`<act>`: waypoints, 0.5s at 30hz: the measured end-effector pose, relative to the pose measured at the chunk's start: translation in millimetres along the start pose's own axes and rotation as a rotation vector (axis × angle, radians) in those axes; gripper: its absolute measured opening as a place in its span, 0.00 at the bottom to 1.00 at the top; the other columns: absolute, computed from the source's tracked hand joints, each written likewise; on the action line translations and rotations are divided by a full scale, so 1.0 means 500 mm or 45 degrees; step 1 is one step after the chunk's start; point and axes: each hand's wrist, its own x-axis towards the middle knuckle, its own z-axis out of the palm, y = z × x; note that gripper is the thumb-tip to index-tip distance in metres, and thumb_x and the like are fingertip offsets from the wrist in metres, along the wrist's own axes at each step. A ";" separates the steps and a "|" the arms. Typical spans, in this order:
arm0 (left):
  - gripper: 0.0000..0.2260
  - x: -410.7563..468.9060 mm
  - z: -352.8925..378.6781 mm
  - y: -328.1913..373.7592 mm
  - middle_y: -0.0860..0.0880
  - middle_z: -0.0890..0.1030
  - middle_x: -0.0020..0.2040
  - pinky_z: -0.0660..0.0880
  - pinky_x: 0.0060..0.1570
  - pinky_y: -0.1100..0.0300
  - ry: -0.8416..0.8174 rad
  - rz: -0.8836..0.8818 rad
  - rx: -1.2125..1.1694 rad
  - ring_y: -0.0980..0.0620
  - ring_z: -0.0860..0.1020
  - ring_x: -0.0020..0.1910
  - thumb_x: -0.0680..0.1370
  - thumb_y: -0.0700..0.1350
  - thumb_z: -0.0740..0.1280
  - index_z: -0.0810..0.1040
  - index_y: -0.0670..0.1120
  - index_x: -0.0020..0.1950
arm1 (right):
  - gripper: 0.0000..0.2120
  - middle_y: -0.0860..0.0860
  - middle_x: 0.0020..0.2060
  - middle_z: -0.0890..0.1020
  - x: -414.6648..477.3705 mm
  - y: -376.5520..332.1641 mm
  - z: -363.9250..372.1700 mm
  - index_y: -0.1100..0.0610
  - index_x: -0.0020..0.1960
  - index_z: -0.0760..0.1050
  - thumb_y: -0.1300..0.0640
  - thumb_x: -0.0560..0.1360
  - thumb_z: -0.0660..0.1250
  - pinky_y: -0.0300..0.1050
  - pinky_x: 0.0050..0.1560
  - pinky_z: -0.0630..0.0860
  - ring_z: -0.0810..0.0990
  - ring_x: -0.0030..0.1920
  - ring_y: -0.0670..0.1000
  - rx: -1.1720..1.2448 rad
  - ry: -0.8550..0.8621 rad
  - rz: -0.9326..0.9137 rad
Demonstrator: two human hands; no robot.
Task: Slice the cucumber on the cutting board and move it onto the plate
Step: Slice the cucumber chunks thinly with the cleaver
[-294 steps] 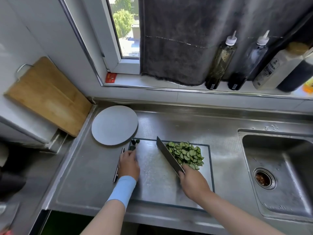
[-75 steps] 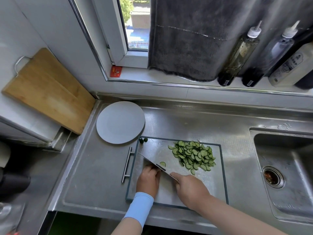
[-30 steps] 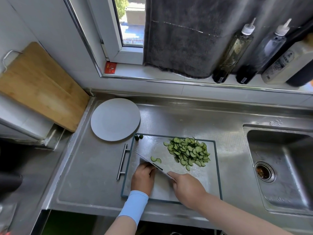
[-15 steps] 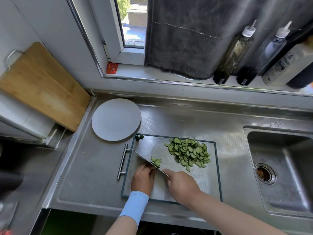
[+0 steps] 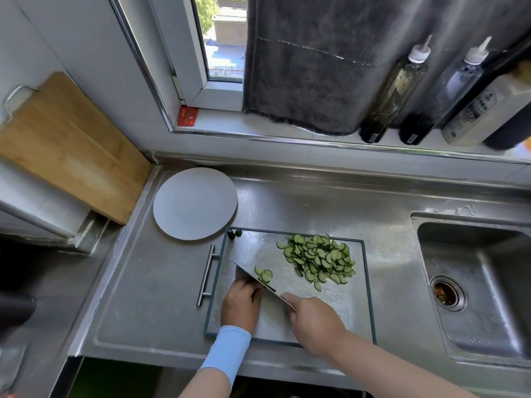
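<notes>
Fingers [image 5: 247,285] of the left hand [image 5: 242,304] curl down against the flat of the broad steel cleaver [image 5: 250,273]; whatever stub they pin is hidden from me. Her right hand [image 5: 313,318] wraps the handle. A few loose slices [image 5: 265,274] lie by the blade. The heap of thin green cucumber slices [image 5: 319,259] sits at two o'clock on the steel cutting board [image 5: 333,303]. They look wet, limp and slippery: better scooped on the blade than pinched, toward the round grey plate [image 5: 195,203] at eleven o'clock.

A wooden board [image 5: 69,145] leans at left, a grey towel [image 5: 310,67] and bottles [image 5: 393,90] occupy the windowsill [image 5: 224,122], with a sink [image 5: 494,317] at right.
</notes>
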 end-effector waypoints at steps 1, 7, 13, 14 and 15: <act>0.11 -0.001 0.001 -0.002 0.50 0.82 0.41 0.74 0.41 0.63 -0.008 0.003 -0.003 0.53 0.75 0.44 0.64 0.35 0.79 0.84 0.47 0.42 | 0.17 0.53 0.43 0.83 0.008 -0.004 0.000 0.46 0.64 0.73 0.59 0.80 0.55 0.49 0.42 0.76 0.79 0.44 0.57 0.004 -0.007 0.008; 0.11 -0.008 0.001 -0.007 0.47 0.81 0.44 0.72 0.46 0.64 -0.007 0.098 -0.024 0.52 0.74 0.47 0.66 0.33 0.76 0.84 0.44 0.45 | 0.22 0.54 0.51 0.84 0.045 -0.025 0.004 0.42 0.71 0.71 0.57 0.80 0.54 0.46 0.44 0.75 0.80 0.50 0.58 0.003 0.011 -0.010; 0.08 -0.007 0.005 -0.006 0.46 0.81 0.42 0.72 0.45 0.61 0.032 0.070 -0.036 0.51 0.74 0.46 0.67 0.34 0.75 0.83 0.44 0.43 | 0.20 0.55 0.53 0.84 0.042 -0.027 0.007 0.46 0.70 0.71 0.57 0.80 0.55 0.49 0.49 0.78 0.80 0.52 0.58 -0.020 0.030 -0.013; 0.06 -0.006 0.006 -0.006 0.47 0.80 0.41 0.73 0.44 0.60 0.038 0.065 -0.031 0.51 0.74 0.45 0.68 0.35 0.75 0.83 0.44 0.43 | 0.20 0.55 0.53 0.84 0.040 -0.026 0.008 0.46 0.70 0.71 0.57 0.81 0.55 0.50 0.49 0.78 0.80 0.52 0.58 -0.017 0.032 -0.013; 0.05 -0.005 0.006 -0.007 0.47 0.80 0.41 0.73 0.43 0.59 0.040 0.057 -0.027 0.51 0.74 0.44 0.69 0.37 0.74 0.83 0.45 0.43 | 0.20 0.54 0.52 0.84 0.037 -0.024 0.009 0.46 0.70 0.71 0.57 0.81 0.55 0.49 0.48 0.78 0.80 0.51 0.58 -0.013 0.032 -0.014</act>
